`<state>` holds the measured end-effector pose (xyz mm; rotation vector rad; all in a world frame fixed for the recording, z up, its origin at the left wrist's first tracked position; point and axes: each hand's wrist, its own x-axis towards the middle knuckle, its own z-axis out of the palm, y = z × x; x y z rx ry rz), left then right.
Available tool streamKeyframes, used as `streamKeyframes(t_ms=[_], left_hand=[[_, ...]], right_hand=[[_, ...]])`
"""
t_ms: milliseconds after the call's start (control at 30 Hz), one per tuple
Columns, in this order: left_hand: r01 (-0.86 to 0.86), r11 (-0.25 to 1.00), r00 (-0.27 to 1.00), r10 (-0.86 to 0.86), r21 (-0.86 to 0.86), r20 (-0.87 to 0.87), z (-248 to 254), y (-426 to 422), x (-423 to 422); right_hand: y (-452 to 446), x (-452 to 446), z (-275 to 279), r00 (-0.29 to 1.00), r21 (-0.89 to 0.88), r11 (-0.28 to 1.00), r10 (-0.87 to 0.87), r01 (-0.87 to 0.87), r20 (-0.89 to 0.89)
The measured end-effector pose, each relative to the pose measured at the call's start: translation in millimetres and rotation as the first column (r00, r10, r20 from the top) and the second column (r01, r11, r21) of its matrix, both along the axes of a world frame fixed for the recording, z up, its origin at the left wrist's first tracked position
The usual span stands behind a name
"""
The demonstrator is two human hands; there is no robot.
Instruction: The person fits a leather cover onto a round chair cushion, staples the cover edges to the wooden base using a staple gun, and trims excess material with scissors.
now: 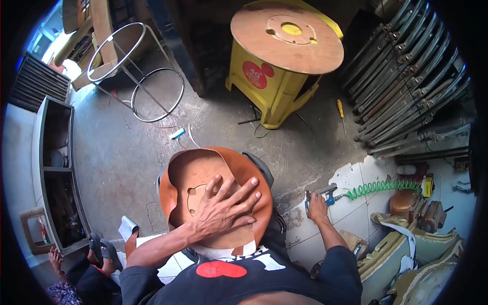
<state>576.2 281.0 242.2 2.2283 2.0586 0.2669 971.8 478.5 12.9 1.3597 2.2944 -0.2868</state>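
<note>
On my lap lies a round wooden seat board (pixel 203 170) with cut-out holes in its middle. Brown leather-like covering (pixel 170 198) wraps round it, its edge folded inward on the right and standing loose on the left. My left hand (pixel 221 206) presses palm-down on the board and the folded covering, fingers spread. Out to the right, my right hand (pixel 317 207) grips an air staple gun (pixel 325 189), held low over the tiled floor and apart from the seat. A green coiled hose (pixel 378 188) runs from the gun to the right.
A yellow plastic stool (pixel 269 104) carries another round wooden board (pixel 284 43). Metal ring frame (pixel 157 94) and yellow screwdriver (pixel 340 111) are on the floor. Bent metal tubes (pixel 406 76) stack at right, above cushioned pieces (pixel 386 254). Another person's hand (pixel 56 259) shows at lower left.
</note>
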Motion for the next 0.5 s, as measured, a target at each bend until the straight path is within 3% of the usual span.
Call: streamKeyframes(t_ms=[100,200,267,333,400,433,467,500], left_hand=[[0.076,0.997,0.997,-0.077,0.026,0.014,2.6,-12.2,-4.5],[0.073,0.997,0.995,-0.074,0.015,0.073,10.4,-14.4,-6.7],[0.063,0.997,0.995,-0.067,0.048,0.069,4.8,-13.1,-14.8],[0.073,0.996,0.991,-0.077,0.043,0.106,1.0,-20.4,-13.0],[0.061,0.994,0.987,-0.074,0.096,0.141,-1.6,-21.2,-15.6],[0.069,0.992,0.987,-0.083,0.103,0.138,-1.3,-22.1,-14.1],[0.083,0.990,0.987,-0.098,0.116,0.131,-1.3,-21.2,-13.7],[0.093,0.985,0.987,-0.109,0.143,0.114,0.8,-21.7,-15.9]], right_hand=[[21.8,44.4,-39.7,0.988,-0.130,0.983,0.139,-0.130,0.063],[38.6,50.6,5.8,0.994,-0.218,0.970,0.112,-0.105,0.019],[40.0,62.2,-0.2,0.996,-0.148,0.985,0.084,-0.084,-0.005],[38.4,79.9,-21.3,0.952,-0.097,0.948,0.307,-0.304,0.015],[44.4,63.5,-35.6,0.968,-0.177,0.957,0.243,-0.230,0.054],[40.7,31.6,6.0,0.974,-0.310,0.930,0.221,-0.197,0.046],[44.7,27.4,-1.2,0.968,-0.326,0.912,0.243,-0.249,-0.060],[42.5,3.4,9.3,0.989,-0.304,0.943,0.104,-0.132,-0.105]])
